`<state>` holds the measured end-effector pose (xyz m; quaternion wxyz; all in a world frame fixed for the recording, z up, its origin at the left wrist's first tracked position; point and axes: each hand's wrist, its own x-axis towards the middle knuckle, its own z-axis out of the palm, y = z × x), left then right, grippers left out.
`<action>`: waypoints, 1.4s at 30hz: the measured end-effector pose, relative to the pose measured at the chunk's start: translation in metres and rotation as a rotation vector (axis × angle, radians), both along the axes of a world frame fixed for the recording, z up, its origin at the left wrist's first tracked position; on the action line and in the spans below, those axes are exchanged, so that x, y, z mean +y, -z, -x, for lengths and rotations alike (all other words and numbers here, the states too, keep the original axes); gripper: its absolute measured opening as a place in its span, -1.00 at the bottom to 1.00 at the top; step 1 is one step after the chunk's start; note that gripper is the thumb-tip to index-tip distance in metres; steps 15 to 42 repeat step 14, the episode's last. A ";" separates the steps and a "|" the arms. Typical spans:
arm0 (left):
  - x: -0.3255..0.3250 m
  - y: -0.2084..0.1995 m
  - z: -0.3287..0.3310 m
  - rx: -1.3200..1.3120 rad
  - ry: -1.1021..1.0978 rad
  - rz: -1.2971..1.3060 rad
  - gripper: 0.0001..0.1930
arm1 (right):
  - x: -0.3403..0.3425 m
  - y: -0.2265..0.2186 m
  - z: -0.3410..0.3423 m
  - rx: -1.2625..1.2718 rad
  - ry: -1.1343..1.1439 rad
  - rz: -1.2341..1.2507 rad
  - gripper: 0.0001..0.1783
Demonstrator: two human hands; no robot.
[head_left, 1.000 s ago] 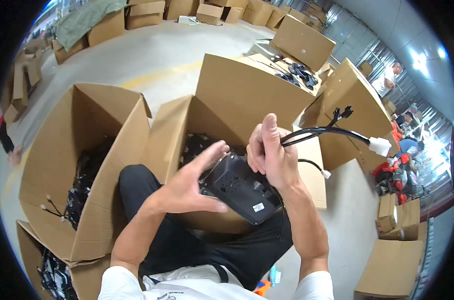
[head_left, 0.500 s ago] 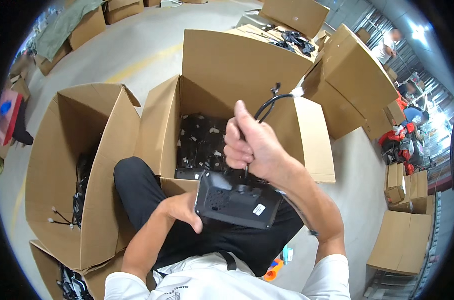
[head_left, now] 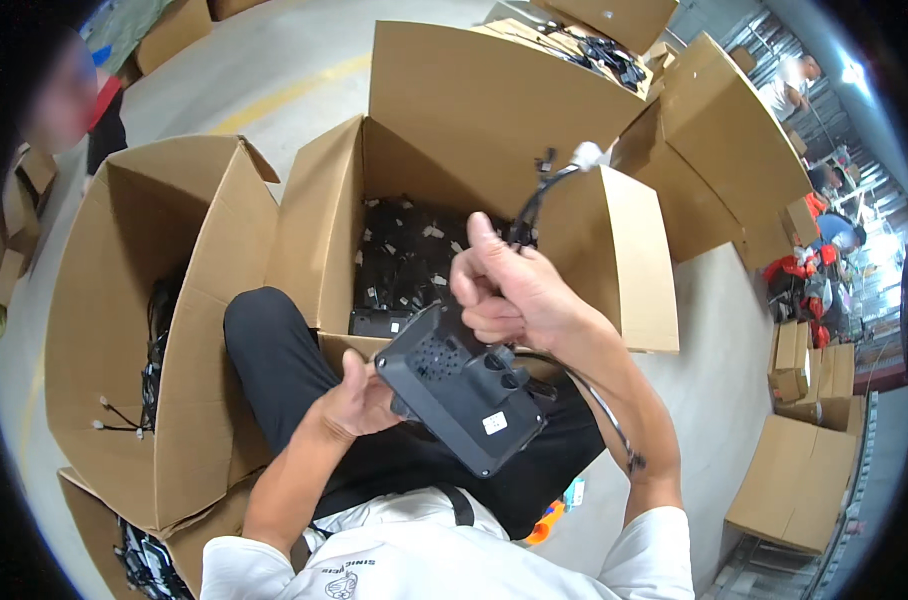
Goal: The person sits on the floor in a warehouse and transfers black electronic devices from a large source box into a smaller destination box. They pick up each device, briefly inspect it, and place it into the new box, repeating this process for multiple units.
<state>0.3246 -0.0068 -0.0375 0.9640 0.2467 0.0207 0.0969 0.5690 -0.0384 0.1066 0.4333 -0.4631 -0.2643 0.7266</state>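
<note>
My left hand (head_left: 359, 400) grips the left edge of a black electronic unit (head_left: 454, 405), a flat rectangular plastic case with a patch of small holes, two round cable outlets and a white label. The case is tilted above my lap. Over its far edge, my right hand (head_left: 514, 290) is closed around a bundle of black cables (head_left: 527, 215), thumb up. A white connector (head_left: 586, 156) tops the bundle. Another cable (head_left: 599, 400) runs from the case along my right forearm. Beyond my hands stands an open cardboard box (head_left: 474, 110) with several similar black units (head_left: 404, 250) inside.
To the left, a tall open carton (head_left: 124, 300) holds cables (head_left: 157, 340). More cartons (head_left: 794, 480) stand on the right. An orange object (head_left: 544, 525) lies on the floor by my right leg. One person (head_left: 74, 100) is at the far left, another (head_left: 789, 90) far right.
The unit has turned clockwise, its right end now nearer me. My left hand has shifted its hold along the edge. At the far left a person has come into view.
</note>
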 end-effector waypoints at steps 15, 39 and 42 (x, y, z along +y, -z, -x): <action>-0.008 -0.011 0.012 0.295 -0.133 0.061 -0.13 | 0.014 0.106 -0.088 -0.217 0.471 -0.322 -0.38; -0.008 -0.011 0.012 0.295 -0.133 0.061 -0.13 | 0.014 0.106 -0.088 -0.217 0.471 -0.322 -0.38; -0.008 -0.011 0.012 0.295 -0.133 0.061 -0.13 | 0.014 0.106 -0.088 -0.217 0.471 -0.322 -0.38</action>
